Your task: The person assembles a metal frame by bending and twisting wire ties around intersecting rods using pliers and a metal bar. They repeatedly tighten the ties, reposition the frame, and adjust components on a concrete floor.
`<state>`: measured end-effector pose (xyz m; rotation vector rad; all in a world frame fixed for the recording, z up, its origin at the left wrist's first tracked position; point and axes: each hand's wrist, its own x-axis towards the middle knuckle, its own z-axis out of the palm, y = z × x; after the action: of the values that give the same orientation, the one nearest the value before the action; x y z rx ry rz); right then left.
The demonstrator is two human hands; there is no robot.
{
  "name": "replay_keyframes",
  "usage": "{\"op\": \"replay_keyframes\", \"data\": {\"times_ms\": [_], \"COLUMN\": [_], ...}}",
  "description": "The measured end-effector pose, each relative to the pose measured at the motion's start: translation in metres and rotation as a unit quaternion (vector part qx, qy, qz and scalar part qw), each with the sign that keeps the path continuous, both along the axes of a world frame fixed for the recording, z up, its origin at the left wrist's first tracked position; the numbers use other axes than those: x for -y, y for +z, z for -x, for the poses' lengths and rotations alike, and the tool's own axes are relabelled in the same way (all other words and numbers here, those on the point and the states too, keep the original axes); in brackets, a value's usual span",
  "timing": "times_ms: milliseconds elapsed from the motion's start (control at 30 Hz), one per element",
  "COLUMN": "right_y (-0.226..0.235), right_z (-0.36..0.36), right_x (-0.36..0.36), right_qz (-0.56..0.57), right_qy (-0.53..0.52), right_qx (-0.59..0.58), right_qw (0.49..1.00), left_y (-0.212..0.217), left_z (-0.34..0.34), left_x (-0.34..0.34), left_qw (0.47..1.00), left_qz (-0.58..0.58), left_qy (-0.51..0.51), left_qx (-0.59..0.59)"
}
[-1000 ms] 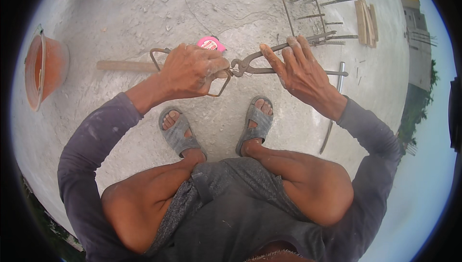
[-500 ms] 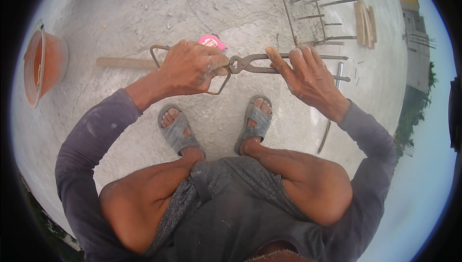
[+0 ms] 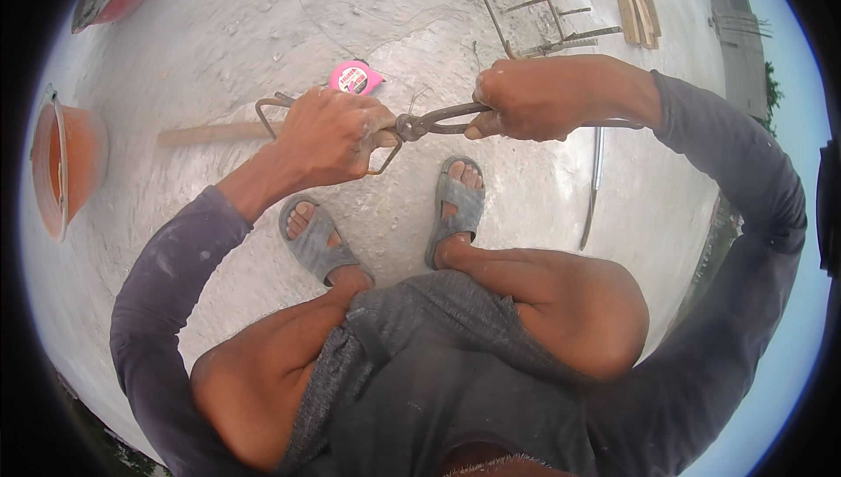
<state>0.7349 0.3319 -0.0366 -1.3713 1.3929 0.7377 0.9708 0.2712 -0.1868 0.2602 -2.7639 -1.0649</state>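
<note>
Your hands had shifted: your right hand (image 3: pixel 526 100), loose on the pincer (image 3: pixel 438 120) handles a moment earlier, now fisted them shut while your left hand (image 3: pixel 328 131) gripped the bent rebar stirrup (image 3: pixel 267 109) above the concrete floor (image 3: pixel 219 30), suggesting the squeeze had begun.

Tape measure (image 3: pixel 355 78): pink, lying on the concrete floor (image 3: pixel 219 30).
Orange buckets (image 3: pixel 66 162): at the floor's left edge.
Wooden slats (image 3: pixel 635 0): top right corner.
Steel rod (image 3: pixel 593 188): lying right of the sandals (image 3: pixel 455 210).
</note>
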Motion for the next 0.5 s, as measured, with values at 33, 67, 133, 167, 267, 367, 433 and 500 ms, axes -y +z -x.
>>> {"op": "replay_keyframes", "data": {"times_ms": [33, 67, 133, 167, 267, 367, 433, 500], "right_y": [-0.003, -0.005, -0.008, -0.008, -0.002, -0.005, -0.001, 0.003], "right_z": [-0.001, -0.001, 0.001, 0.002, 0.008, 0.0, -0.004, -0.007], "right_x": [0.005, 0.007, 0.008, 0.005, -0.007, -0.028, -0.048, -0.064], "right_qz": [-0.049, -0.098, -0.171, -0.17, -0.064, 0.24, 0.297, 0.406], "right_qy": [-0.061, -0.107, -0.175, -0.185, -0.069, 0.158, 0.28, 0.39], "right_qx": [-0.017, 0.01, 0.038, 0.055, 0.039, 0.001, -0.097, -0.153], "right_qw": [0.997, 0.989, 0.969, 0.966, 0.995, 0.958, 0.908, 0.812], "left_y": [0.0, -0.001, -0.002, -0.003, -0.004, -0.004, -0.004, -0.004], "left_z": [-0.001, -0.003, -0.004, -0.005, -0.005, -0.001, 0.0, 0.0], "left_x": [0.0, -0.001, 0.0, 0.0, 0.001, 0.004, 0.004, 0.003], "left_qw": [1.0, 1.0, 1.0, 0.999, 0.998, 0.998, 0.998, 0.998], "left_qz": [0.007, 0.013, 0.009, 0.001, 0.005, 0.014, 0.023, 0.035], "left_qy": [-0.001, -0.003, 0.002, 0.01, 0.026, 0.036, 0.042, 0.05], "left_qx": [-0.008, -0.015, -0.029, -0.035, -0.055, -0.054, -0.043, -0.025]}}
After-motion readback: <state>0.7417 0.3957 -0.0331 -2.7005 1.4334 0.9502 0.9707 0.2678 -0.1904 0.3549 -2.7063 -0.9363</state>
